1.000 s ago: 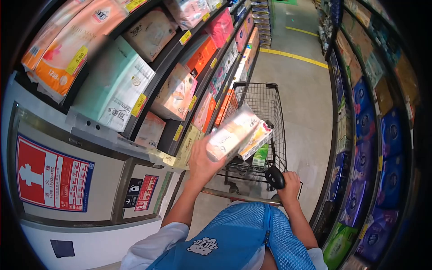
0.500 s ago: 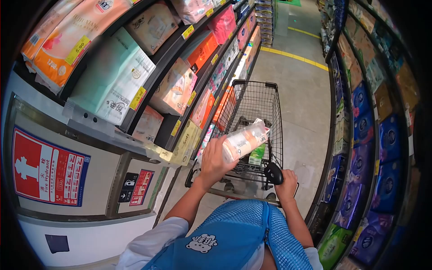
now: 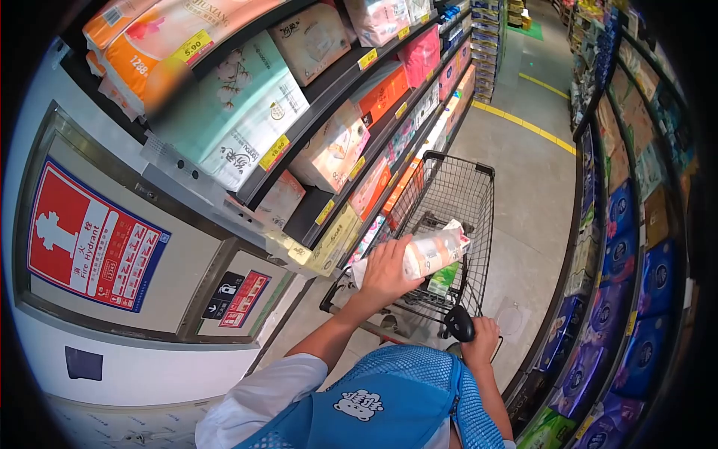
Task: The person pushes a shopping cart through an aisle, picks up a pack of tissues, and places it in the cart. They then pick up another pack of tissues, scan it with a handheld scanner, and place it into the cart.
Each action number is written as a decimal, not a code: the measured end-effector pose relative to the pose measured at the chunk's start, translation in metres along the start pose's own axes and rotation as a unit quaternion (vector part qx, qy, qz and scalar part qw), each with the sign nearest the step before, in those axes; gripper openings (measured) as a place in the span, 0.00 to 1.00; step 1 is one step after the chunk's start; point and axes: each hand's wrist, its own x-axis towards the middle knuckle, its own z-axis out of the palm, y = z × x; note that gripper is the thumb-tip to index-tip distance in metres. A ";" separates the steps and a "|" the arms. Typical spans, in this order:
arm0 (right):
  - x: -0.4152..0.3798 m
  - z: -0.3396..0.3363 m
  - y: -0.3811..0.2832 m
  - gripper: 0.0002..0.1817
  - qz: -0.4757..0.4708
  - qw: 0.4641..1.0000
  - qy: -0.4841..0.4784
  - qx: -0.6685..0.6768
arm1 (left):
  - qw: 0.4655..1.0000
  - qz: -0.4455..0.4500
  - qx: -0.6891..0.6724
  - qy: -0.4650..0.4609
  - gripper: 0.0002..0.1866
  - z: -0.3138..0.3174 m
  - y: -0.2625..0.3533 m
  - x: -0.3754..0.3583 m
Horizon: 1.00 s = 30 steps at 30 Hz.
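Note:
My left hand (image 3: 389,271) is closed around a clear-wrapped tissue pack (image 3: 437,253) with pale pink and white parts. The pack is tilted and held above the rear part of a black wire shopping cart (image 3: 490,217). Its near end is partly covered by my fingers. Lower in the cart lies a green package (image 3: 443,278), partly hidden by the held pack. My right hand (image 3: 482,340) is wrapped around the cart's handle at the right, beside a black oval fitting (image 3: 458,324).
Shelves of tissue packs (image 3: 329,146) with yellow price tags line the left. A fire hydrant cabinet (image 3: 172,224) stands below them. Blue and purple packs (image 3: 645,352) fill the right shelf. A grey aisle floor (image 3: 516,187) runs ahead, crossed by a yellow line (image 3: 523,127).
The view has swung left, so shelves, cart and hands sit farther right and lower. My left hand now covers more of the tissue pack's near end. My right hand stays on the handle.

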 end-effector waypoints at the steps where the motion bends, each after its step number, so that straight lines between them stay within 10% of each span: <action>1: -0.001 0.001 0.000 0.17 -0.003 1.000 0.004 0.007 | 1.000 -0.018 -0.001 -0.017 0.52 -0.002 0.002 -0.001; 15: 0.001 0.021 0.003 0.13 -0.068 0.995 -0.026 -0.066 | 0.989 -0.071 -0.088 0.093 0.48 -0.022 -0.009 -0.010; 23: 0.006 0.020 -0.001 0.11 -0.063 0.996 -0.025 -0.065 | 0.851 -0.106 -0.454 0.243 0.47 -0.052 -0.010 0.017; 30: 0.005 0.022 -0.004 0.12 -0.068 0.995 -0.011 -0.075 | 0.842 -0.043 -0.412 0.346 0.51 -0.085 -0.003 0.049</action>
